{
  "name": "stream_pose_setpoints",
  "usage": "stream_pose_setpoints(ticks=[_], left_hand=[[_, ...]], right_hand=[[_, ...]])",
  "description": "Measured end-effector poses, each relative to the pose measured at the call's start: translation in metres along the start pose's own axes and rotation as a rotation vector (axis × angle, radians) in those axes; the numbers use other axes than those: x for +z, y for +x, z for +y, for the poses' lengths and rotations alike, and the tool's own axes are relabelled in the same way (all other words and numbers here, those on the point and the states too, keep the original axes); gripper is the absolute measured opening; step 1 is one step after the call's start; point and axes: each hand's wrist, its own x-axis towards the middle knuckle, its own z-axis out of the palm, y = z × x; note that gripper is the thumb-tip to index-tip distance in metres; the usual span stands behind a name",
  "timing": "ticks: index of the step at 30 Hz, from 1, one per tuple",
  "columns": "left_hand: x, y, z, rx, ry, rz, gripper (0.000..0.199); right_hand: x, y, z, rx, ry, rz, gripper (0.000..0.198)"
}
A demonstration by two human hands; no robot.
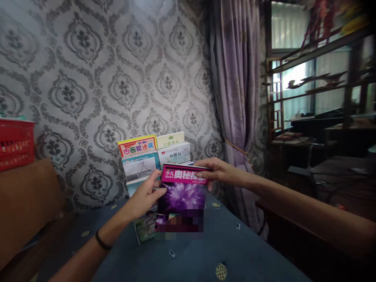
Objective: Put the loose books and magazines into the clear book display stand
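A purple and pink book stands upright, front cover toward me, before a tiered group of books. My left hand grips its left edge, thumb on the cover. At its top right corner, my right hand is closed on the book with the fingers over the cover. Behind it to the left are a yellow-edged picture book and a grey and blue book. To the right stand a pale green book and a white book. Pixel blocks hide the purple book's lower part.
A blue cloth covers the table. Patterned wallpaper rises behind it. On the left, a red basket sits on a cardboard box. A purple curtain hangs at the right, beside dark shelves.
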Motion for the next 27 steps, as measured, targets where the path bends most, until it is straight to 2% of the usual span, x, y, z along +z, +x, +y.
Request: stream_pose_setpoints(ticks=[4,11,17,22,24,27], left_hand=[[-0.002,0.02,0.006,-0.016,0.07,-0.038,0.054],[-0.007,0.03,-0.002,-0.116,0.002,-0.043,0.035],[-0.007,0.02,-0.01,-0.186,-0.007,-0.077,0.026],[-0.017,0.009,-0.017,-0.286,0.04,-0.162,0.029],[-0.028,0.006,-0.015,-0.306,0.085,-0.127,0.031],[-0.051,0.005,-0.003,-0.277,0.151,0.015,0.034]], right_hand=[[-0.013,-0.004,-0.006,0.012,-0.056,0.065,0.045],[-0.011,-0.007,0.012,0.042,-0.006,0.187,0.049],[-0.004,-0.004,0.03,0.074,0.01,0.156,0.05],[-0.003,-0.008,0.032,0.097,-0.102,0.065,0.043],[-0.004,-0.013,0.032,0.102,-0.168,0.02,0.041],[-0.008,-0.022,0.032,0.103,-0.257,-0.004,0.035]])
